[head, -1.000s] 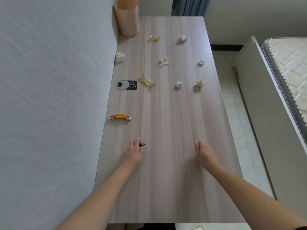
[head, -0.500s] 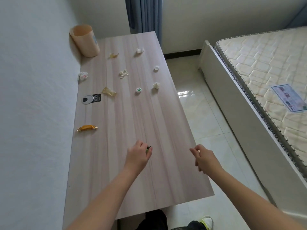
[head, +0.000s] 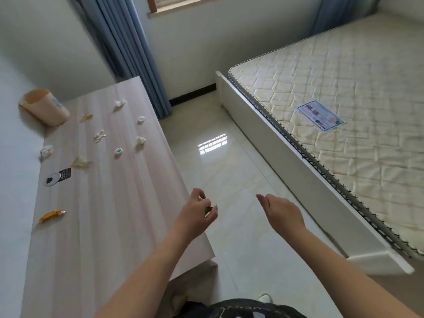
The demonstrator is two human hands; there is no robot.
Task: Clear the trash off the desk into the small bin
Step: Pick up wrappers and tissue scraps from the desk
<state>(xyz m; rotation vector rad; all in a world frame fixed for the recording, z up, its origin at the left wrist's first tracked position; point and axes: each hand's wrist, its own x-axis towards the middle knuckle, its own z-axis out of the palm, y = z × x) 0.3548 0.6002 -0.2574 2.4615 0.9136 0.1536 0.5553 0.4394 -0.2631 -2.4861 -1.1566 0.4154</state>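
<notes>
My left hand (head: 197,214) hovers at the desk's right edge, fingers pinched on a small dark-green scrap (head: 207,211). My right hand (head: 281,213) hangs over the floor beside the desk, loosely open and holding nothing. The small peach bin (head: 43,106) stands at the desk's far left corner. Scattered on the light wood desk (head: 119,214) lie an orange candy wrapper (head: 51,215), a black-and-white tag (head: 57,179), a yellowish clear wrapper (head: 80,162), a crumpled tissue (head: 46,151), a green-marked cap (head: 118,151), a white cap (head: 141,119) and several paper wads.
A wall runs along the desk's left side. Blue curtains (head: 135,60) hang behind the desk's far end. A bare mattress on a white bed frame (head: 275,143) fills the right. Glossy tiled floor (head: 229,175) lies between desk and bed.
The view has swung right, toward the bed. My left hand lifted the small dark scrap off the desk and carried it to the right edge. My right hand moved off the desk, over the floor.
</notes>
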